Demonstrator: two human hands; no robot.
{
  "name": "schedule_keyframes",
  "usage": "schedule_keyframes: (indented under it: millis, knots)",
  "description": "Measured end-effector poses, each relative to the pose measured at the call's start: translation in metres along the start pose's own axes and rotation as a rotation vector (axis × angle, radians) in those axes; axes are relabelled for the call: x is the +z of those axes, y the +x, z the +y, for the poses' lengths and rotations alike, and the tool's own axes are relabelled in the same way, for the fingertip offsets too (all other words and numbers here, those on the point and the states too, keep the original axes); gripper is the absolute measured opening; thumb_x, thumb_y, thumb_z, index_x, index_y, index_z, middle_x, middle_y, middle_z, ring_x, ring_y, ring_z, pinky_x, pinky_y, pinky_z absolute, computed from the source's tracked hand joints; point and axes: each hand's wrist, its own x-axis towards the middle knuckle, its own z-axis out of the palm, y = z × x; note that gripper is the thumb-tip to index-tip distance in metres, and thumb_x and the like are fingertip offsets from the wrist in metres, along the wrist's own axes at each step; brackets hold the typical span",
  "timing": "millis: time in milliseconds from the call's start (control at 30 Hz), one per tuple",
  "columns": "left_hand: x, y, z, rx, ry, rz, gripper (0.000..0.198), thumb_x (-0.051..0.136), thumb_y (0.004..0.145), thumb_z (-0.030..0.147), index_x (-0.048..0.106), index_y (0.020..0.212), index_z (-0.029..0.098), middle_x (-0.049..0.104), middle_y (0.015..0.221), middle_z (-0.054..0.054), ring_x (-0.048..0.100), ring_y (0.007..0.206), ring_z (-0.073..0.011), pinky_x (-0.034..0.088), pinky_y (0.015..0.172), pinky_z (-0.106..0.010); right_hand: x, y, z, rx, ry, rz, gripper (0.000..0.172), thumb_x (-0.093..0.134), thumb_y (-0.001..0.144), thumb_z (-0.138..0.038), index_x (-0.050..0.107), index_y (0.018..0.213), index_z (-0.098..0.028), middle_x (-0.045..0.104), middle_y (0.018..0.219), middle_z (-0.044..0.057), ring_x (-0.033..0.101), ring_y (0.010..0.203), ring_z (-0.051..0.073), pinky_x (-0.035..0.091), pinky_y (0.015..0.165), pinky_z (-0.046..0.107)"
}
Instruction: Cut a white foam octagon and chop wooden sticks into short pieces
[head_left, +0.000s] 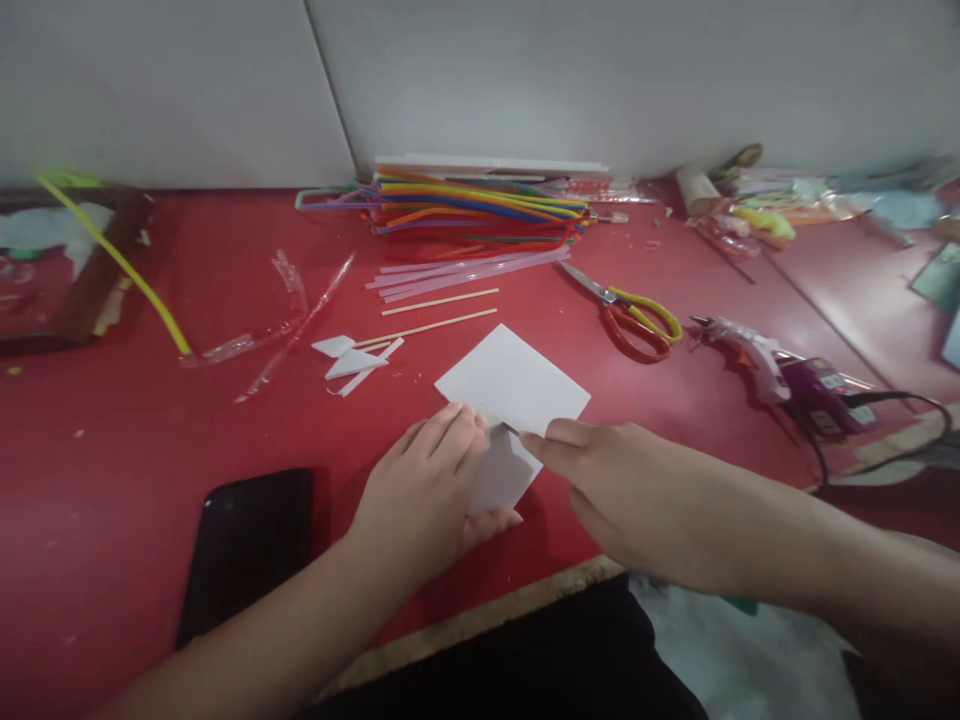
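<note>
As the red table point(112, 430) spreads wide, the left hand point(424, 475), fingers close together, thumb apart, holds a white square sheet point(517, 370) at the near middle, and the right hand point(622, 485) pinches a thin dark blade point(511, 429) (mostly hidden) over it.

Sheet point(510, 370) on tbl point(112, 440); phone point(247, 545) L, scissors point(606, 296) & glue gun point(759, 364) R, pipe cleaners point(480, 203) behind.
</note>
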Motion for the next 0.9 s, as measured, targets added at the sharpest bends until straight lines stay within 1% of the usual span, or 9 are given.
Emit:
schedule_keyframes:
  millis: [367, 467, 533, 600, 667, 700, 800, 867, 900]
  knots:
    - [0.0, -0.002, 0.002, -0.053, -0.002, -0.082, 0.074, 0.066, 0.076, 0.06, 0.058, 0.126, 0.007, 0.061, 0.128, -0.017, 0.049, 0.124, -0.039, 0.049, 0.097, -0.048, 0.0, -0.005, 0.001, 0.021, -0.066, -0.105, 0.039, 0.046, 0.089, -0.013, 0.059, 0.125, -0.017, 0.066, 0.116, 0.01, 0.062, 0.106, 0.024, 0.053, 0.09, 0.039]
    - [-0.001, -0.002, 0.003, -0.06, 0.028, -0.098, 0.076, 0.065, 0.076, 0.061, 0.057, 0.128, 0.006, 0.06, 0.129, -0.018, 0.051, 0.119, -0.0382, 0.051, 0.093, -0.047, -0.005, -0.011, -0.003, 0.084, -0.015, -0.053, 0.048, 0.044, 0.088, -0.013, 0.051, 0.135, -0.018, 0.064, 0.119, 0.011, 0.061, 0.107, 0.024, 0.051, 0.091, 0.04]
    - [-0.002, 0.0, 0.004, -0.053, 0.051, -0.084, 0.077, 0.064, 0.076, 0.062, 0.057, 0.127, 0.005, 0.06, 0.128, -0.019, 0.053, 0.115, -0.0374, 0.052, 0.089, -0.046, -0.006, -0.016, -0.002, 0.159, 0.076, 0.056, 0.054, 0.044, 0.087, -0.012, 0.045, 0.14, -0.021, 0.062, 0.12, 0.011, 0.061, 0.106, 0.024, 0.051, 0.09, 0.04]
    - [-0.003, 0.001, 0.004, -0.048, 0.068, -0.071, 0.078, 0.066, 0.074, 0.064, 0.059, 0.125, 0.004, 0.061, 0.124, -0.019, 0.054, 0.111, -0.0374, 0.054, 0.086, -0.046, -0.002, -0.022, 0.003, 0.26, 0.229, 0.208, 0.056, 0.048, 0.087, -0.015, 0.04, 0.142, -0.024, 0.062, 0.116, 0.01, 0.062, 0.101, 0.024, 0.052, 0.084, 0.038]
    - [-0.004, 0.003, 0.005, -0.059, 0.088, -0.076, 0.074, 0.068, 0.074, 0.062, 0.061, 0.122, 0.005, 0.063, 0.121, -0.019, 0.055, 0.106, -0.0364, 0.054, 0.082, -0.045, 0.009, -0.027, 0.012, 0.388, 0.481, 0.291, 0.056, 0.055, 0.087, -0.023, 0.038, 0.14, -0.024, 0.064, 0.101, 0.007, 0.063, 0.084, 0.019, 0.052, 0.069, 0.032]
    - [-0.006, 0.003, 0.004, -0.071, 0.099, -0.083, 0.071, 0.068, 0.076, 0.06, 0.062, 0.121, 0.006, 0.063, 0.12, -0.019, 0.056, 0.104, -0.0356, 0.055, 0.081, -0.045, 0.017, -0.03, 0.018, 0.44, 0.642, 0.26, 0.05, 0.059, 0.086, -0.028, 0.043, 0.133, -0.023, 0.063, 0.09, 0.003, 0.061, 0.074, 0.017, 0.051, 0.063, 0.029]
    - [-0.011, 0.003, 0.004, -0.117, 0.13, -0.111, 0.061, 0.067, 0.08, 0.052, 0.063, 0.119, 0.006, 0.064, 0.118, -0.018, 0.058, 0.099, -0.0339, 0.056, 0.075, -0.044, 0.043, -0.037, 0.032, 0.534, 1.168, -0.01, 0.024, 0.061, 0.086, -0.036, 0.056, 0.101, -0.018, 0.054, 0.064, -0.004, 0.052, 0.053, 0.01, 0.041, 0.047, 0.022]
    - [-0.015, 0.003, 0.003, -0.143, 0.143, -0.134, 0.057, 0.068, 0.081, 0.046, 0.062, 0.12, 0.005, 0.064, 0.116, -0.018, 0.058, 0.097, -0.0329, 0.056, 0.073, -0.044, 0.058, -0.04, 0.036, 0.529, 1.394, -0.048, 0.02, 0.061, 0.087, -0.033, 0.055, 0.099, -0.018, 0.06, 0.07, -0.003, 0.056, 0.054, 0.009, 0.043, 0.047, 0.021]
    - [-0.017, 0.003, 0.003, -0.152, 0.146, -0.15, 0.055, 0.068, 0.081, 0.043, 0.062, 0.121, 0.005, 0.064, 0.116, -0.018, 0.058, 0.095, -0.0321, 0.057, 0.072, -0.043, 0.062, -0.04, 0.037, 0.516, 1.452, -0.007, 0.019, 0.062, 0.087, -0.031, 0.057, 0.098, -0.017, 0.065, 0.08, 0.001, 0.062, 0.06, 0.011, 0.048, 0.051, 0.022]
